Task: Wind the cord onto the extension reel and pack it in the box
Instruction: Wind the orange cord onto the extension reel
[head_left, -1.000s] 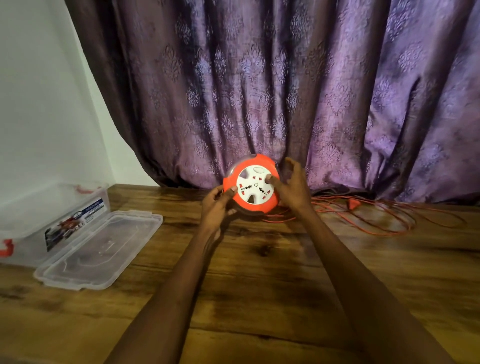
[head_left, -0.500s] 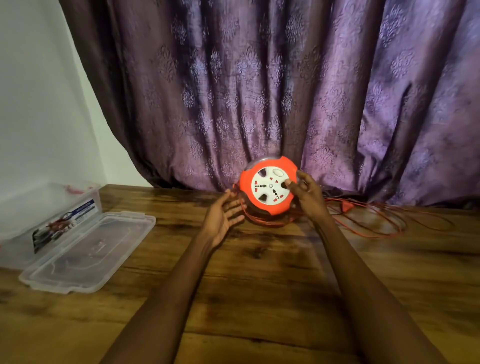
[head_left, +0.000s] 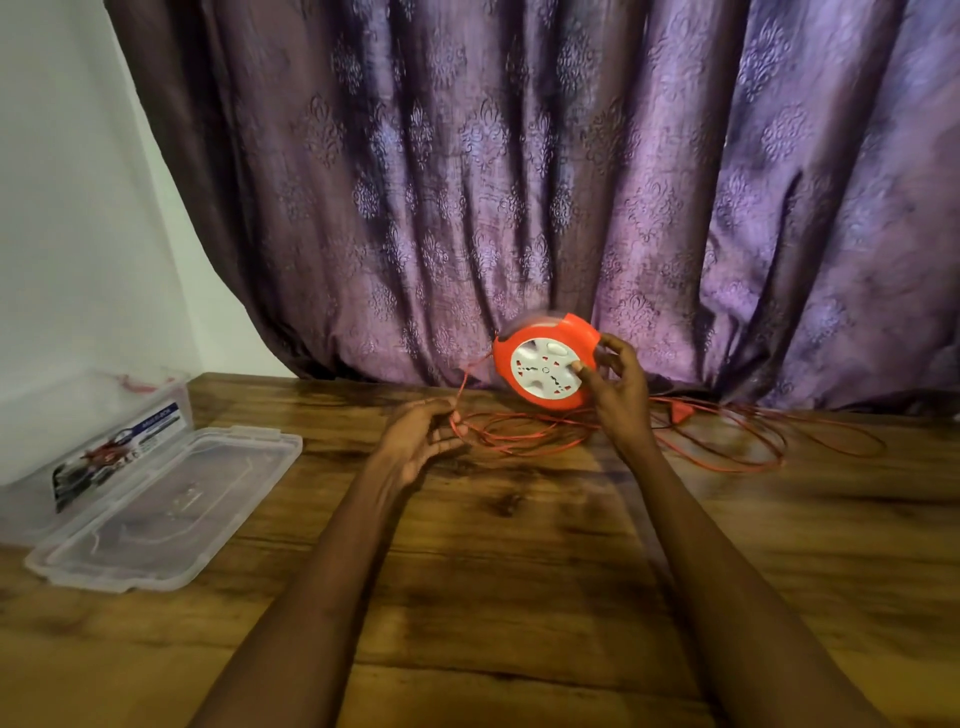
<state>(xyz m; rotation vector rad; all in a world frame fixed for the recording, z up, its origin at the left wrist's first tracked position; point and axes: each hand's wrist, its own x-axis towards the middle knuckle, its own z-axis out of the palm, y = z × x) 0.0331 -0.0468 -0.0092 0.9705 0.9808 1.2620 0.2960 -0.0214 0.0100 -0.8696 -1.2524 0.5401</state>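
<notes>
My right hand (head_left: 615, 392) grips the orange extension reel (head_left: 543, 364) by its right side, holding it upright above the wooden table (head_left: 493, 545), white socket face toward me. The thin orange cord (head_left: 519, 436) runs down from the reel's left edge to my left hand (head_left: 418, 444), whose curled fingers pinch it just above the table. Loose loops of cord lie on the table behind and to the right, with the orange plug (head_left: 679, 410) among them. The clear plastic box (head_left: 88, 431) sits at the far left.
The box's clear lid (head_left: 171, 506) lies flat on the table beside the box. A purple patterned curtain (head_left: 519, 182) hangs right behind the table's far edge. A white wall is at the left.
My left hand let go of the reel, dropped to the table and took hold of the cord. My right hand carried the reel a little to the right and tilted it.
</notes>
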